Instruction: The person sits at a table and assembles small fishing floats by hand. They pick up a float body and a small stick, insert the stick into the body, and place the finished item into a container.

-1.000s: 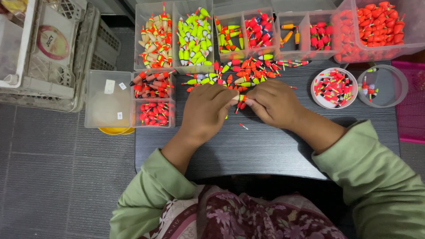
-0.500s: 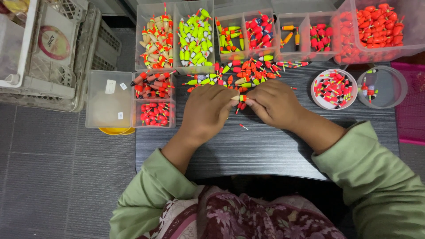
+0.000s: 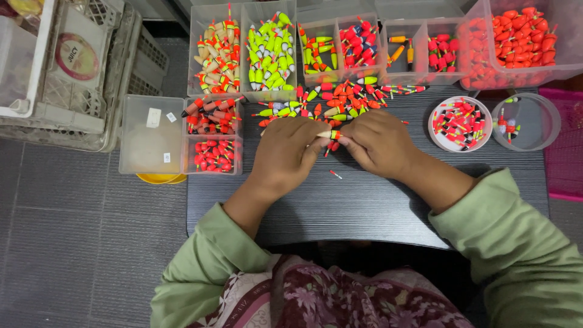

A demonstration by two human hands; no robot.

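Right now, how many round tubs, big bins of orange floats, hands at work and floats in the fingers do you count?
round tubs: 2
big bin of orange floats: 1
hands, left hand and right hand: 2
float pinched between both hands: 1
Total: 6

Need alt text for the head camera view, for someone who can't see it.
Two hands, left hand and right hand, pinch a small fishing float together over a dark table, beside a loose pile of floats and clear sorting boxes.
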